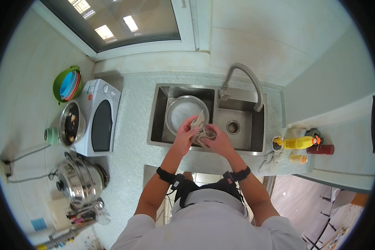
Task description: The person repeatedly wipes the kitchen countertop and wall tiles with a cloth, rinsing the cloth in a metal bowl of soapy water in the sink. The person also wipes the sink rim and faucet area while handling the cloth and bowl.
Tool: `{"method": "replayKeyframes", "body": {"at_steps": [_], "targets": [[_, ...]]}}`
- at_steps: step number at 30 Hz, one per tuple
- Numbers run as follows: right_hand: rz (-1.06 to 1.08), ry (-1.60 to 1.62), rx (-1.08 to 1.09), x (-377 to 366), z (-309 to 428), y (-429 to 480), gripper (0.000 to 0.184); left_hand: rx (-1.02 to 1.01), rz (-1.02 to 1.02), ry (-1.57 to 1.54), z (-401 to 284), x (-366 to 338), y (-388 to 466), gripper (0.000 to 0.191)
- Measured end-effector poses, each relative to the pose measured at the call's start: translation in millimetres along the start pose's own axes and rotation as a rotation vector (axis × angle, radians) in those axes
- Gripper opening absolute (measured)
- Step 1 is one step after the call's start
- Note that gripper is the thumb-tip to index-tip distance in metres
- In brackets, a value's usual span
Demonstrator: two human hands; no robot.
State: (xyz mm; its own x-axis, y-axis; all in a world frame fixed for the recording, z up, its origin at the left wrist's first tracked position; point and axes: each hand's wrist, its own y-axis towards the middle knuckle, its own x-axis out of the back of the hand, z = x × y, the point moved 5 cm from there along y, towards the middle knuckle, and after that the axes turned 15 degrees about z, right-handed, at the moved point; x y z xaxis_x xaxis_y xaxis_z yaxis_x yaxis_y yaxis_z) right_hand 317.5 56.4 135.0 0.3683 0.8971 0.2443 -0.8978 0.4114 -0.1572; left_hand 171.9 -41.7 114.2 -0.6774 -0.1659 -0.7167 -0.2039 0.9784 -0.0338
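A bunched beige-grey cloth point(203, 132) is held between both hands above the front of a double-bowl steel sink point(216, 109). My left hand point(186, 132) grips its left side, and one corner of the cloth sticks up past the fingers. On the other side, my right hand point(218, 140) has its fingers closed around the cloth's right edge. Behind the left hand, a round metal basin point(187, 109) with whitish contents stands in the left bowl. A curved gooseneck faucet point(247, 70) arches over the right bowl, where the drain strainer point(233, 127) shows.
A white microwave oven point(97, 122) stands at the left, with a metal pan point(72, 123) and nested plastic basins point(69, 83) beside it. Nearer is a steel steamer pot point(78, 182). A yellow bottle point(297, 143), a red canister point(321, 149) and another cloth point(270, 161) sit right of the sink.
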Motion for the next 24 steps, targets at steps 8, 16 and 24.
{"method": "replayKeyframes", "body": {"at_steps": [8, 16, 24], "targets": [[-0.239, -0.145, 0.079, -30, 2, 61, 0.021, -0.009, -0.207, -0.008, -81, 146, -4, 0.021], [-0.449, 0.203, -0.105, -24, -49, 106, 0.025, 0.080, -0.336, 0.270, -95, 195, 21, 0.017], [-0.393, -0.394, -0.458, -29, -144, 147, 0.067, 0.376, -0.277, 1.662, -48, 267, 73, 0.055]]}}
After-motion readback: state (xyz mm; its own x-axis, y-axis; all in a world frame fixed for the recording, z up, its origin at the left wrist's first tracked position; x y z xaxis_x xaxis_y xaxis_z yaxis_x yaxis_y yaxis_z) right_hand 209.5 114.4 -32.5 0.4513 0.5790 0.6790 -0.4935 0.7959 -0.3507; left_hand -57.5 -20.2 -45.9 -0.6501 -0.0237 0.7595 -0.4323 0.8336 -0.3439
